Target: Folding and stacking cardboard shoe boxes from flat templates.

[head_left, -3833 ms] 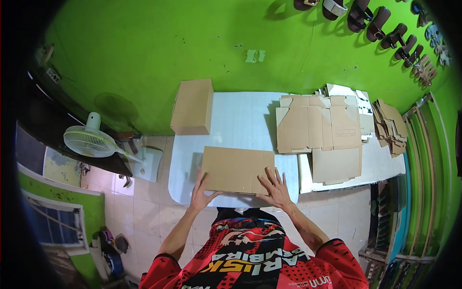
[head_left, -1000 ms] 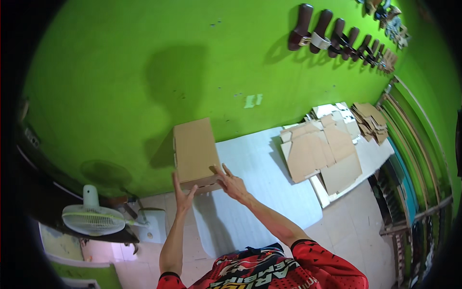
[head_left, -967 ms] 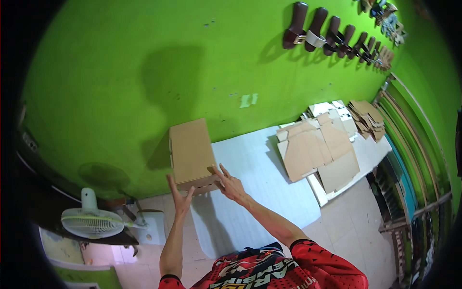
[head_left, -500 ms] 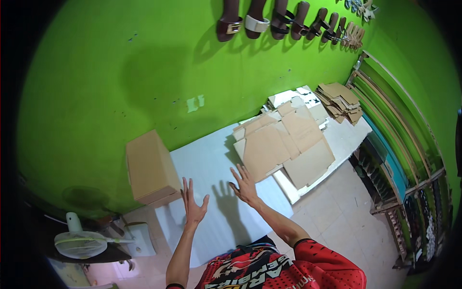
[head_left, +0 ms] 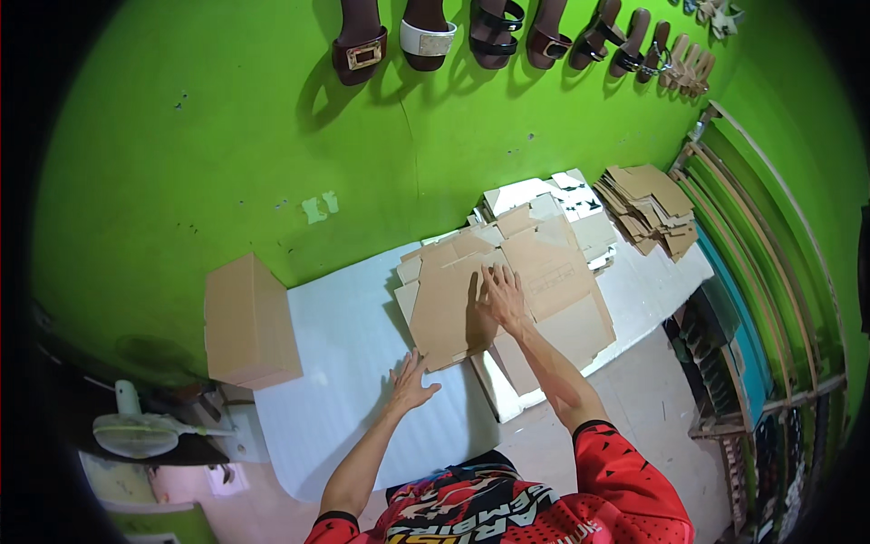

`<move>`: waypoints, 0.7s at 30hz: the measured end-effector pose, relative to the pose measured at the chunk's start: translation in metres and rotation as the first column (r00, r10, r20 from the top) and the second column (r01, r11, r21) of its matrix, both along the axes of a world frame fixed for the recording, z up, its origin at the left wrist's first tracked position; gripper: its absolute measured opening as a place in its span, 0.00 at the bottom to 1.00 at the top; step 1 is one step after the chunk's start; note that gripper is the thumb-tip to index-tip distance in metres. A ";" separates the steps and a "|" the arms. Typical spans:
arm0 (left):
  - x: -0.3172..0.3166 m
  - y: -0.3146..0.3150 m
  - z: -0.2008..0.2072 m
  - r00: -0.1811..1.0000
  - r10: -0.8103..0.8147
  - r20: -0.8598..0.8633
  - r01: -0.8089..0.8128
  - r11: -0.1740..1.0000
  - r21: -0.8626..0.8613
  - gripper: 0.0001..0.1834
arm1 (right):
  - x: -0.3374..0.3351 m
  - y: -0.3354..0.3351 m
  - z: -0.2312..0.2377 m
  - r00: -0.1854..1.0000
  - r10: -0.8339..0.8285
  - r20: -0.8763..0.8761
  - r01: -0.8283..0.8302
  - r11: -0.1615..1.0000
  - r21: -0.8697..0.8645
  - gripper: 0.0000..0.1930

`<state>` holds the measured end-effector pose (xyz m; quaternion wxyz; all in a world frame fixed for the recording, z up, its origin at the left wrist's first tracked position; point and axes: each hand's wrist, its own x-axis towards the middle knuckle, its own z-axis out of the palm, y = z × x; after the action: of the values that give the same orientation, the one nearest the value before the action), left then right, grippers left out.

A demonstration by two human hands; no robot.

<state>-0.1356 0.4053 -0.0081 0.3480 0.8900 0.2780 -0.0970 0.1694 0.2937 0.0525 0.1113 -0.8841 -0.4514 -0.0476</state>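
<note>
A pile of flattened brown cardboard boxes (head_left: 444, 304) lies on the long white table (head_left: 344, 313). My right hand (head_left: 501, 297) is over the top sheet with its fingers outstretched; it seems to rest on the cardboard. Beside the near left corner of the pile is my left hand (head_left: 412, 385), fingers apart and nothing in them. Whether its fingertips touch the sheet's edge I cannot tell. At the table's left end stands a folded-up brown cardboard box (head_left: 249, 322).
White flattened boxes (head_left: 521, 195) lie behind the pile. A stack of smaller brown cardboard pieces (head_left: 648, 208) sits at the table's far right. Sandals (head_left: 426, 41) line the green wall. Shelving (head_left: 770, 263) stands right, a white fan (head_left: 136, 431) lower left.
Both hands have moved right, away from the box and toward the cardboard pile. My right hand now lies over the top sheet. The view has shifted to the right.
</note>
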 end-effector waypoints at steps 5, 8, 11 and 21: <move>0.013 -0.016 0.002 0.999 0.021 -0.039 -0.025 0.996 -0.090 0.56 | 0.022 0.008 -0.009 0.994 -0.043 -0.099 0.032 0.993 -0.113 0.61; 0.018 -0.016 0.007 0.996 0.003 -0.093 -0.016 0.990 -0.138 0.58 | 0.025 0.006 -0.009 0.986 -0.017 -0.166 0.008 0.998 -0.057 0.53; 0.015 -0.025 0.004 0.995 0.089 -0.036 -0.092 0.993 -0.076 0.52 | 0.026 -0.001 0.002 0.959 0.147 -0.240 -0.165 0.985 -0.056 0.33; -0.059 0.048 0.017 0.233 0.717 0.657 -0.757 0.558 -0.340 0.15 | -0.049 0.011 0.099 0.941 0.329 -0.086 -0.250 0.841 0.479 0.09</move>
<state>-0.1949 0.4536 0.0087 0.4088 0.6157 0.4980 0.4536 0.1202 0.3045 0.1513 0.3607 -0.7543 -0.5449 -0.0630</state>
